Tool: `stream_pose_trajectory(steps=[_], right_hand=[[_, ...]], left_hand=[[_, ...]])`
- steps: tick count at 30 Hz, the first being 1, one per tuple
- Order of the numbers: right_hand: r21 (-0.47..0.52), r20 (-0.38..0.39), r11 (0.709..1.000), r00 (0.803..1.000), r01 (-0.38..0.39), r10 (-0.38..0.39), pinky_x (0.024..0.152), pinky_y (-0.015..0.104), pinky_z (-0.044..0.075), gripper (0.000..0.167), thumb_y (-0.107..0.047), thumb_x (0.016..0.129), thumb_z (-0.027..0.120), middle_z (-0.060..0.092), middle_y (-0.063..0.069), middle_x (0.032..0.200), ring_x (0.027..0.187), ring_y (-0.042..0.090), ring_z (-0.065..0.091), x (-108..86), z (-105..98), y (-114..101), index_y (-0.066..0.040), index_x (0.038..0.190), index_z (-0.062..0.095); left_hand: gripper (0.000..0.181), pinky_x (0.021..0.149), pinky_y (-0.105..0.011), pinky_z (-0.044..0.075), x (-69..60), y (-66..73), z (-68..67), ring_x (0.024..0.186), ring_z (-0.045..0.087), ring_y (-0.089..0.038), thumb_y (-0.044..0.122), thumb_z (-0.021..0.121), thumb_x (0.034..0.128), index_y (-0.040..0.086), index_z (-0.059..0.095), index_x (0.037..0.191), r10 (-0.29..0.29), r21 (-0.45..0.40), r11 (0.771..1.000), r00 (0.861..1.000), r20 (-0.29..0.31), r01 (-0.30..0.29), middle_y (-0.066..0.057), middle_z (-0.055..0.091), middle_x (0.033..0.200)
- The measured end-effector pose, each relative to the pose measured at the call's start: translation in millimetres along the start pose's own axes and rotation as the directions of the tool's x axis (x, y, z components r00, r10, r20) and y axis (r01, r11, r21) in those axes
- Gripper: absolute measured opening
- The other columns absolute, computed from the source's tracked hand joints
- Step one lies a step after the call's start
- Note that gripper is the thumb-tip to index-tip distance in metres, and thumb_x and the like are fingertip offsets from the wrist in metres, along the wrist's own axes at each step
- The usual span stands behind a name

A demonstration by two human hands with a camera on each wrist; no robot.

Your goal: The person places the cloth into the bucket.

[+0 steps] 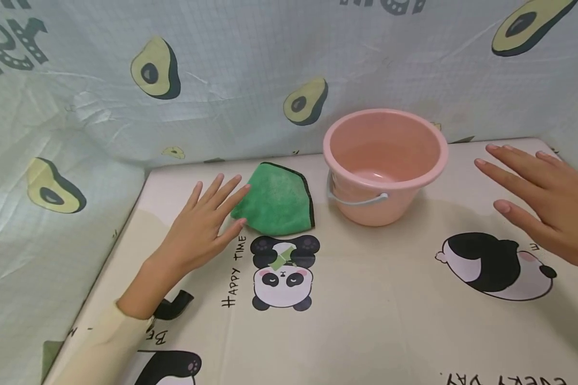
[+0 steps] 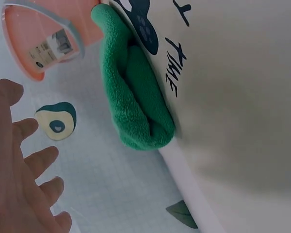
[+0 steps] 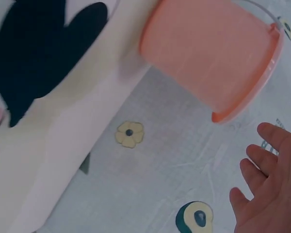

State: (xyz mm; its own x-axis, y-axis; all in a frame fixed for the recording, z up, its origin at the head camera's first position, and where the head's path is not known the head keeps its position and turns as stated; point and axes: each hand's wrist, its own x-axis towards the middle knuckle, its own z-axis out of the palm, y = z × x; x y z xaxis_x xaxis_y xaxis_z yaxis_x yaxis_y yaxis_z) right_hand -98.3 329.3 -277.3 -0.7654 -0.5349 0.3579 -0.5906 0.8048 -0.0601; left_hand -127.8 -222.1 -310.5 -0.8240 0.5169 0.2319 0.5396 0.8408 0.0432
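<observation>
Head view first: the left hand has its fingers spread and empty beside the green cloth, while the right hand, just as empty, hangs to the right of the pink bucket. And there's the risk: the bucket stands close to the back of the table, so a careless sideways swipe could shove or tip it, and a hasty dab from the left could rumple the cloth. The cloth lies between left hand and bucket; fingertips overlap its edge, though contact is hard to call from above.

Over to the left wrist: a gap shows there! The cloth sits folded over beyond the fingers.

Now the right wrist: fingers slightly bent, gripping nothing, near the bucket but apart from it.
</observation>
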Motion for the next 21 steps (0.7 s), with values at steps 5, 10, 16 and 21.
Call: stream_pose_trajectory(steps=[5, 10, 16, 21], right_hand=[[0.125, 0.061, 0.98, 0.987, -0.157, 0.15, 0.125, 0.055, 0.007, 0.059, -0.025, 0.108, 0.046, 0.017, -0.001, 0.17, 0.155, 0.031, 0.017, 14.1, 0.6, -0.9, -0.028, 0.163, 0.026], [0.192, 0.092, 0.954, 0.972, -0.231, 0.217, 0.122, 0.062, 0.01, 0.057, -0.024, 0.109, 0.044, 0.019, -0.001, 0.17, 0.151, 0.043, 0.024, 27.7, 4.1, 0.2, -0.03, 0.163, 0.025], [0.269, 0.077, 0.935, 0.973, -0.231, 0.218, 0.122, 0.062, 0.014, 0.058, -0.023, 0.108, 0.047, 0.022, -0.004, 0.168, 0.153, 0.036, 0.024, 48.1, 6.5, 4.8, -0.035, 0.161, 0.028], [0.291, 0.083, 0.927, 0.971, -0.237, 0.222, 0.1, 0.067, 0.039, 0.058, -0.024, 0.107, 0.05, 0.026, -0.009, 0.166, 0.137, 0.038, 0.047, 62.3, 12.0, 3.6, -0.038, 0.16, 0.031]], left_hand=[[0.063, 0.124, -0.059, 0.013, 13.2, 2.9, 4.1, 0.155, 0.016, -0.035, 0.041, 0.05, 0.1054, 0.02, 0.031, 0.161, 0.022, -0.069, 0.997, 0.999, 0.028, -0.02, -0.006, 0.025, 0.168], [0.063, 0.125, -0.053, 0.014, 24.6, 4.6, 9.8, 0.155, 0.017, -0.034, 0.039, 0.052, 0.1058, 0.018, 0.032, 0.161, 0.033, -0.138, 0.99, 0.998, 0.05, -0.026, -0.008, 0.027, 0.167], [0.064, 0.124, -0.05, 0.02, 36.1, 5.4, 14.9, 0.154, 0.022, -0.034, 0.041, 0.055, 0.1046, 0.019, 0.032, 0.161, 0.022, -0.199, 0.98, 0.999, 0.046, -0.013, -0.006, 0.03, 0.166], [0.069, 0.122, -0.054, 0.023, 42.7, 1.7, 20.6, 0.154, 0.022, -0.033, 0.043, 0.06, 0.1024, 0.019, 0.031, 0.161, -0.006, -0.277, 0.96, 0.995, 0.095, 0.032, -0.008, 0.029, 0.166]])
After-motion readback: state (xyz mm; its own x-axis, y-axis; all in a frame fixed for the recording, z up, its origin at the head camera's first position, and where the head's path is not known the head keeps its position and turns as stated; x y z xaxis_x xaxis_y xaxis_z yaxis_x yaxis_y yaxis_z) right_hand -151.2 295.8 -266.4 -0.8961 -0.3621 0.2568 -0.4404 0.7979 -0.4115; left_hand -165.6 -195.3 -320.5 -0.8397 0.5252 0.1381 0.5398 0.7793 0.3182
